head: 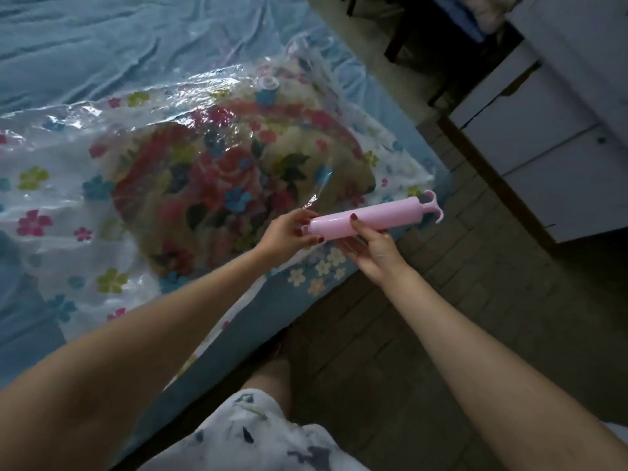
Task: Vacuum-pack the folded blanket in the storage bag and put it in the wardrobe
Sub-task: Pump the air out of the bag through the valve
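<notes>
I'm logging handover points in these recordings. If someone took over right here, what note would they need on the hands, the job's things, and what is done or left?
Left hand: grips the nozzle end of the pink plastic hand pump.
Right hand: grips the pump barrel from below; pump held level above the bed's edge.
Folded floral blanket: inside the clear flower-printed storage bag, lying flat on the blue bed sheet.
Round valve: on the bag's far side, nothing attached.
Done: blanket bagged.
Left: fit the pump to the valve, draw the air out, carry the bag to the wardrobe. Whether the bag's seal is closed cannot be seen.
</notes>
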